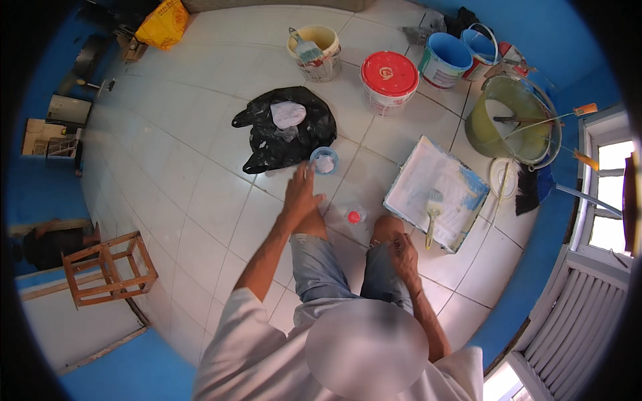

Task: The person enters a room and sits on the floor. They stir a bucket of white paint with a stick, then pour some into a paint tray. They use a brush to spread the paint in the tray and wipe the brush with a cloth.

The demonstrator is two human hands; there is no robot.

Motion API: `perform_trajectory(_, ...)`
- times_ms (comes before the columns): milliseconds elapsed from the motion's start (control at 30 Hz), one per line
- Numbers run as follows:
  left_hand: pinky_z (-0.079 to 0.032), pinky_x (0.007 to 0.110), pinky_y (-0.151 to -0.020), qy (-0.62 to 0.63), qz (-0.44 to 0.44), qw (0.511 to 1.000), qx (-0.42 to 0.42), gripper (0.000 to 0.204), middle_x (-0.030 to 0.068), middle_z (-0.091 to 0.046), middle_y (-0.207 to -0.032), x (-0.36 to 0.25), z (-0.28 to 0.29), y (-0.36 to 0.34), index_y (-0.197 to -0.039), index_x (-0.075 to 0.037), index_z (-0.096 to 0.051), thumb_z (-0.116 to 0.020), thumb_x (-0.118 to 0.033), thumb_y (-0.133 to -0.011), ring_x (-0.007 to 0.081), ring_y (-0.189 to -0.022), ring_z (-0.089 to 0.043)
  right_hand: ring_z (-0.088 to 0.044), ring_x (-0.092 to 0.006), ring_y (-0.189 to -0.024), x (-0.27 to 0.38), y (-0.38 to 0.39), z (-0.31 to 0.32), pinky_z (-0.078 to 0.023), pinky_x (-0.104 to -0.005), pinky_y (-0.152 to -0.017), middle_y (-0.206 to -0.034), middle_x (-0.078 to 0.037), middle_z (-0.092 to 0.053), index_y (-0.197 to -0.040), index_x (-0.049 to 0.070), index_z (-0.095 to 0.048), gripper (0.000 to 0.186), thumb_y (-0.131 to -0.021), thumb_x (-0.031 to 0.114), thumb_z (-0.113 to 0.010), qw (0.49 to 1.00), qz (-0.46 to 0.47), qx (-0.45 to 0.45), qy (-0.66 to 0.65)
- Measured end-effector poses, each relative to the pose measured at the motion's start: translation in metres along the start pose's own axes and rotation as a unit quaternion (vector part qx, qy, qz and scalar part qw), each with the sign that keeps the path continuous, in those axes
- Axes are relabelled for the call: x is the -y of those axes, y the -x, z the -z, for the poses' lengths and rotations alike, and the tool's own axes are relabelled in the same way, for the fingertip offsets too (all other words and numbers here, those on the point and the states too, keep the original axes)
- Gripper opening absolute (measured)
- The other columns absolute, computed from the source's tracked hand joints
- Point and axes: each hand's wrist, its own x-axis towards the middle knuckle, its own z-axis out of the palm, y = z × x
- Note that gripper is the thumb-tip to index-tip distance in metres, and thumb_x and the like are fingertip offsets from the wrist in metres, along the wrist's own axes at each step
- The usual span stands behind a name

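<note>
My left hand (302, 187) reaches forward over my left knee, fingers apart, just short of a small blue cup (325, 160) with white material inside. My right hand (402, 257) is closed at my right knee; what it holds, if anything, I cannot make out. A clear plastic bottle with a red cap (354, 215) stands between my knees. A black plastic bag (274, 147) with a pale round item (289, 112) on it lies beyond the cup. To the right, a brush (435, 210) rests in a paint-streaked tray (404, 187).
Paint buckets (389, 73) stand along the back, with a large green bucket (491, 134) and a broom (528, 194) at the right wall. A wooden stool frame (110, 267) stands at the left, near a person (47, 247) in dark clothing.
</note>
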Motion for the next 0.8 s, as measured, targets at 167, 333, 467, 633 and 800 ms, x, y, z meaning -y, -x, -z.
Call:
perform_trajectory(167,-0.042,0.051,-0.107,-0.023,-0.019,0.999,0.040,0.116,0.0261,-0.032,-0.152,0.026,-0.034,-0.058,-0.155,0.000,-0.024,-0.092,-0.026,-0.064,0.0437,-0.142,-0.033,-0.059,-0.0372,-0.105,0.036,0.006,-0.011,-0.049,-0.0474,-0.089,-0.114,-0.015,-0.063,-0.122,0.008,-0.063,0.038,-0.085,0.015,-0.067,0.997,-0.019,0.030,0.075)
perform_trajectory(333,-0.045,0.048,-0.105,0.011,-0.015,0.999,0.042,0.110,0.0262,-0.039,-0.142,0.029,-0.062,-0.080,-0.152,0.001,-0.028,-0.090,-0.021,-0.064,0.0444,-0.131,-0.041,-0.059,-0.0378,-0.103,0.041,-0.015,-0.010,-0.049,-0.0469,-0.089,-0.113,-0.016,-0.062,-0.124,0.008,-0.062,0.039,-0.087,0.017,-0.067,0.994,0.009,0.042,0.103)
perform_trajectory(467,-0.045,0.048,-0.105,0.064,-0.023,0.997,0.020,0.107,0.0260,-0.043,-0.136,-0.007,-0.051,-0.104,-0.151,0.000,-0.029,-0.088,-0.020,-0.064,0.0448,-0.126,-0.045,-0.060,-0.0378,-0.101,0.042,-0.025,-0.012,-0.049,-0.0473,-0.087,-0.111,-0.016,-0.062,-0.122,0.008,-0.062,0.035,-0.089,0.015,-0.065,0.993,0.009,0.038,0.108)
perform_trajectory(633,-0.042,0.048,-0.109,0.178,-0.102,0.979,0.009,0.106,0.0268,-0.042,-0.142,-0.045,-0.063,-0.164,-0.152,-0.002,-0.028,-0.088,-0.020,-0.067,0.0439,-0.132,-0.042,-0.061,-0.0375,-0.098,0.047,-0.032,-0.012,-0.050,-0.0473,-0.083,-0.106,-0.015,-0.062,-0.118,0.009,-0.063,0.029,-0.089,0.013,-0.066,0.993,0.003,0.045,0.111)
perform_trajectory(800,-0.037,0.046,-0.115,0.233,-0.108,0.964,0.068,0.108,0.0222,-0.039,-0.149,-0.045,-0.080,-0.197,-0.154,-0.004,-0.026,-0.089,-0.018,-0.067,0.0393,-0.139,-0.038,-0.062,-0.0389,-0.093,0.047,-0.031,-0.013,-0.051,-0.0484,-0.080,-0.103,-0.014,-0.062,-0.113,0.007,-0.064,0.025,-0.088,0.011,-0.066,0.995,0.020,0.021,0.098)
